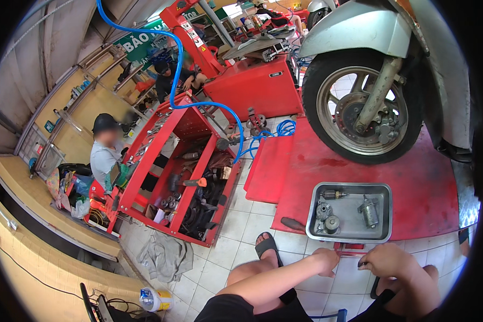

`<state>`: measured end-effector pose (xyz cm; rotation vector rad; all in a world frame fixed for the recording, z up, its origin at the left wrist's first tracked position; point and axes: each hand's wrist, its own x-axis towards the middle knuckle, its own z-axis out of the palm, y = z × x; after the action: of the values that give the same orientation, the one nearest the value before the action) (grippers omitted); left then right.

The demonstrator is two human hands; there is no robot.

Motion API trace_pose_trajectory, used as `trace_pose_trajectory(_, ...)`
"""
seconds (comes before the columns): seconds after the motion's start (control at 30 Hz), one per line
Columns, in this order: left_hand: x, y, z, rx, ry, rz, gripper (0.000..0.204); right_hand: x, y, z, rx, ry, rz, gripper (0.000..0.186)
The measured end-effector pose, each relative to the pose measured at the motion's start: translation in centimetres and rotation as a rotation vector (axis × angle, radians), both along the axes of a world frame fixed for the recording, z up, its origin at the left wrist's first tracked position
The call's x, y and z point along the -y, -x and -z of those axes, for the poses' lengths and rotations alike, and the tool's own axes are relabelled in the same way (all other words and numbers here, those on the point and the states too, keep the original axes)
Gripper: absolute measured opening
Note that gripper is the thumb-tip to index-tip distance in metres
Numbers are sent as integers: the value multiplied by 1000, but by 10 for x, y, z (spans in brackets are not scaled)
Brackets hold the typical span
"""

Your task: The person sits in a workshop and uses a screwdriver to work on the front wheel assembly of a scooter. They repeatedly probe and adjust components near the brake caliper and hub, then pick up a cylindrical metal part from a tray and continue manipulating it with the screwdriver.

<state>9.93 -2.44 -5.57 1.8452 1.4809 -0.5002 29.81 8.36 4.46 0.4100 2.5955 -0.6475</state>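
My left hand [326, 262] hangs just below the near edge of a metal tray [351, 223], its fingers curled down; what they hold, if anything, is hidden. To its right, my right hand [386, 261] pinches a small dark thing [361, 264], too small to name. The two hands are apart. In the tray lie a grey cylindrical motor-like part [369, 211], a round metal cup-like part [331, 224], a metal housing piece [323, 209] and a shaft-like part [335, 194]. A dark-handled tool [292, 224] rests just left of the tray.
The tray stands on a red lift platform [306, 161], under a scooter's front wheel [362, 107]. At left is a red tool cart [166, 188] with a hammer [188, 182]. A blue hose [180, 59] hangs over it. A grey cloth [165, 256] lies on the tiles. Two people sit beyond the cart.
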Motion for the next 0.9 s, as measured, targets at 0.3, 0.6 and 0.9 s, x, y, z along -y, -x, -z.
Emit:
trace_pose_trajectory(0.3,-2,-9,4,25,-49,9,61,6,-1,9,142,-40,-31,33)
trace_pose_trajectory(0.6,-4,-11,1,20,-72,3,60,4,-5,5,89,-41,-4,32)
trace_pose_trajectory(0.9,-8,-19,13,32,-112,36,55,3,-6,4,79,-41,-8,32)
